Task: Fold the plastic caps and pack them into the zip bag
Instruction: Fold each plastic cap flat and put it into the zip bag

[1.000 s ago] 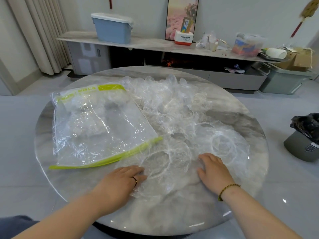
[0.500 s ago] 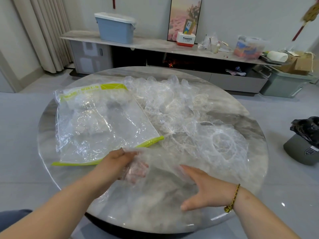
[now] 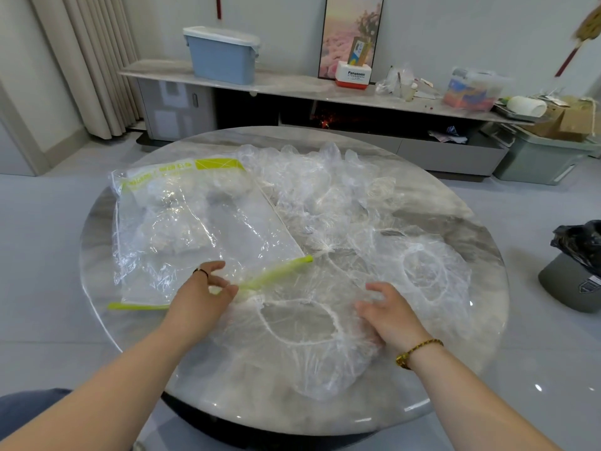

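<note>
Cap now spread flat: crinkled clear plastic cap with white elastic ring lies on surface between both grips, left hand and right hand loosely spread, clear green-zipped bag nearer left.

Clear caps, lime-trimmed zip bag, perhaps grey-marbled table

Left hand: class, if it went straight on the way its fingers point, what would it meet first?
Probably the zip bag's green zip strip, just past the left hand; depth is unclear, so it might pass above.
</note>
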A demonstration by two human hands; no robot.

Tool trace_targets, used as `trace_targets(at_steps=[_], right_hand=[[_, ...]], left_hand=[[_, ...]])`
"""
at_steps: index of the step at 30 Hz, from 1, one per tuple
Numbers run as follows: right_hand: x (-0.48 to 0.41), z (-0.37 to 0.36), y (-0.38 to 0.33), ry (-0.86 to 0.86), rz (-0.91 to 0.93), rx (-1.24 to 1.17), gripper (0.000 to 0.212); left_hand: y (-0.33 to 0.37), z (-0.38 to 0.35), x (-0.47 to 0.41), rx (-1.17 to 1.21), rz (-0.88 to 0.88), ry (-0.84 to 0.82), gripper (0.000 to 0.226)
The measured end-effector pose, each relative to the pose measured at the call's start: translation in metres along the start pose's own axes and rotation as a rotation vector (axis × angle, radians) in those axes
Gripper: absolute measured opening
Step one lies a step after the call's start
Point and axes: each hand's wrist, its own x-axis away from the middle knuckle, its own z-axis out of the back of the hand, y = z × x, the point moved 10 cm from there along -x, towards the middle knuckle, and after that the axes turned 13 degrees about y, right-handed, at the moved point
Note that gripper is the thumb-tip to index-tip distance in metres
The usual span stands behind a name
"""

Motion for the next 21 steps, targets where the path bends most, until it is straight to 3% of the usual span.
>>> trace_targets(at_steps=[3,6,7,9,11,13,16,19,21], right_hand=[[0.004,0.005,-0.017,0.111,0.335,0.297,0.060],[0.027,0.007,-0.053,0.257,0.793,0.447,0.038],[0.038,0.001,-0.062,0.249,0.946,0.450,0.027],[0.055,-0.016,-0.066,0.078,1.096,0.433,0.022],[0.060,-0.040,-0.053,-0.133,1.058,0.543,0.032],[0.056,-0.049,-0.038,-0.233,0.962,0.615,0.038],[0.046,-0.044,-0.032,-0.255,0.795,0.576,0.038],[0.045,-0.041,-0.029,-0.260,0.725,0.549,0.045],[0.045,-0.040,-0.026,-0.283,0.701,0.545,0.045]], left_hand=[[0.019,0.000,0.008,-0.229,-0.341,0.064,0.042],[0.040,-0.010,0.033,-0.265,-0.619,-0.057,0.020],[0.040,-0.020,0.042,-0.266,-0.643,-0.161,0.030],[0.037,-0.037,0.060,-0.313,-0.708,-0.348,0.063],[0.032,-0.050,0.078,-0.427,-0.813,-0.453,0.071],[0.035,-0.057,0.092,-0.503,-0.909,-0.520,0.065],[0.025,-0.069,0.098,-0.648,-0.977,-0.567,0.068],[0.025,-0.073,0.097,-0.679,-1.029,-0.507,0.040],[0.025,-0.072,0.092,-0.660,-1.054,-0.455,0.036]])
